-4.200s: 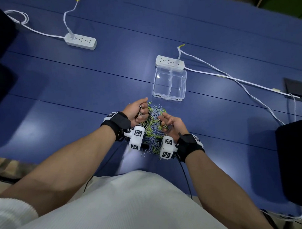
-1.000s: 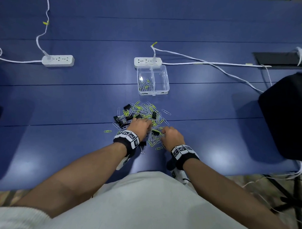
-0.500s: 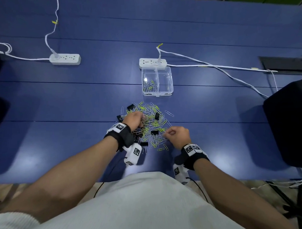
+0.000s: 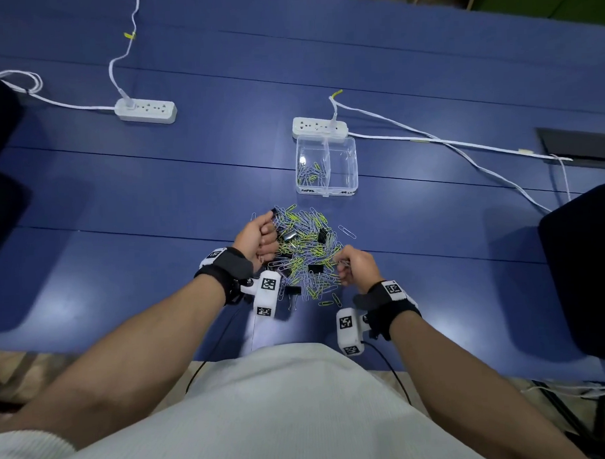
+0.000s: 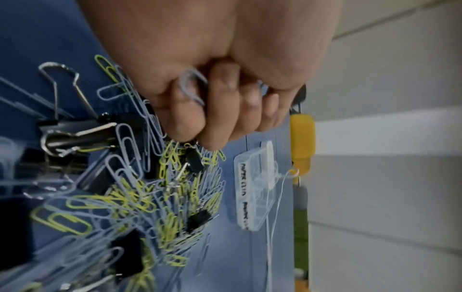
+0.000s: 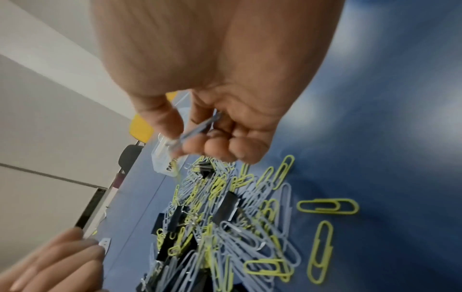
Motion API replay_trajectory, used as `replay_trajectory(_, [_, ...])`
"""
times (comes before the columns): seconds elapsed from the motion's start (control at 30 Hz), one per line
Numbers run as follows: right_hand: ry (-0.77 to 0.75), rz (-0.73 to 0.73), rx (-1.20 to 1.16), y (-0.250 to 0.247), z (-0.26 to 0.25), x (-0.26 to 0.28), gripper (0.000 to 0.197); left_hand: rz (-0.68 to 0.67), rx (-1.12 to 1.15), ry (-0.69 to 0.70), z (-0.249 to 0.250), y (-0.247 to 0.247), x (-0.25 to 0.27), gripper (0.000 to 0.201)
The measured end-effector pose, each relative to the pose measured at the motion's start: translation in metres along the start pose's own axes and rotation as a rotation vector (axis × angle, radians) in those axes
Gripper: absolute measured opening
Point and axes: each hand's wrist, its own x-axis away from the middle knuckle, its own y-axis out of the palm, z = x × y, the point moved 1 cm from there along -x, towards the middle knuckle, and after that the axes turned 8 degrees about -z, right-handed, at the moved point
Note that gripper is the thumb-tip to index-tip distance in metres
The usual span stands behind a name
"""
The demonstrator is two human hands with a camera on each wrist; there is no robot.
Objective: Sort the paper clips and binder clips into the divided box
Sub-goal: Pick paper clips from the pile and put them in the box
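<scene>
A heap of pale blue and yellow-green paper clips (image 4: 305,253) mixed with black binder clips (image 4: 315,268) lies on the blue table. My left hand (image 4: 260,236) sits at the heap's left edge, fingers curled round pale blue paper clips (image 5: 192,87). My right hand (image 4: 355,267) hovers at the heap's right edge, thumb and fingers pinching a pale blue paper clip (image 6: 197,128). The clear divided box (image 4: 326,165) stands beyond the heap; its left compartment holds several paper clips, its right compartment looks empty.
A white power strip (image 4: 320,127) touches the box's far side, its cable (image 4: 445,142) running right. Another power strip (image 4: 146,111) lies far left. A dark object (image 4: 583,271) stands at the table's right edge.
Since 4.2 s ago paper clips have landed in the box's left compartment. In the last second my left hand moved up the heap's left side and my right hand lifted with a clip.
</scene>
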Motion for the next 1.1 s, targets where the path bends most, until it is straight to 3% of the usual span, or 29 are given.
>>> replay_trajectory(0.2, [0.118, -0.134, -0.209, 0.011, -0.011, -0.005, 0.034, -0.094, 0.176, -0.012, 0.007, -0.022, 0.006, 0.061])
replay_trajectory(0.33, [0.090, -0.151, -0.326, 0.021, -0.019, -0.003, 0.025, -0.036, 0.258, -0.018, 0.011, -0.031, 0.014, 0.060])
replay_trajectory(0.43, [0.077, -0.086, -0.255, 0.027, -0.024, -0.009, 0.025, 0.051, 0.289, -0.033, 0.013, -0.039, 0.015, 0.051])
replay_trajectory(0.5, [0.003, -0.026, 0.039, 0.031, -0.030, -0.019, 0.025, 0.080, 0.241, -0.064, 0.013, -0.046, 0.016, 0.043])
replay_trajectory(0.57, [-0.124, 0.040, 0.478, 0.036, -0.036, -0.024, 0.027, 0.155, 0.027, -0.101, 0.013, -0.049, 0.019, 0.040])
replay_trajectory(0.63, [-0.204, 0.128, 0.812, 0.040, -0.039, -0.027, 0.035, 0.284, -0.441, -0.126, 0.015, -0.051, 0.022, 0.044])
replay_trajectory(0.7, [-0.225, 0.208, 1.002, 0.043, -0.042, -0.031, 0.047, 0.375, -0.952, -0.147, 0.017, -0.054, 0.025, 0.050])
replay_trajectory(0.73, [-0.216, 0.222, 1.038, 0.046, -0.045, -0.034, 0.050, 0.398, -1.098, -0.135, 0.016, -0.057, 0.026, 0.051])
replay_trajectory(0.8, [-0.200, 0.205, 1.040, 0.052, -0.048, -0.039, 0.048, 0.449, -1.199, -0.081, 0.015, -0.068, 0.028, 0.044])
replay_trajectory(0.9, [-0.243, 0.156, 1.004, 0.060, -0.051, -0.042, 0.020, 0.534, -1.284, -0.033, 0.013, -0.089, 0.035, 0.028])
replay_trajectory(1.03, [-0.285, 0.186, 1.107, 0.061, -0.051, -0.044, 0.036, 0.525, -1.556, -0.039, 0.008, -0.109, 0.047, 0.017])
replay_trajectory(1.1, [-0.263, 0.192, 1.143, 0.062, -0.047, -0.043, 0.044, 0.510, -1.649, 0.016, 0.007, -0.110, 0.052, 0.024])
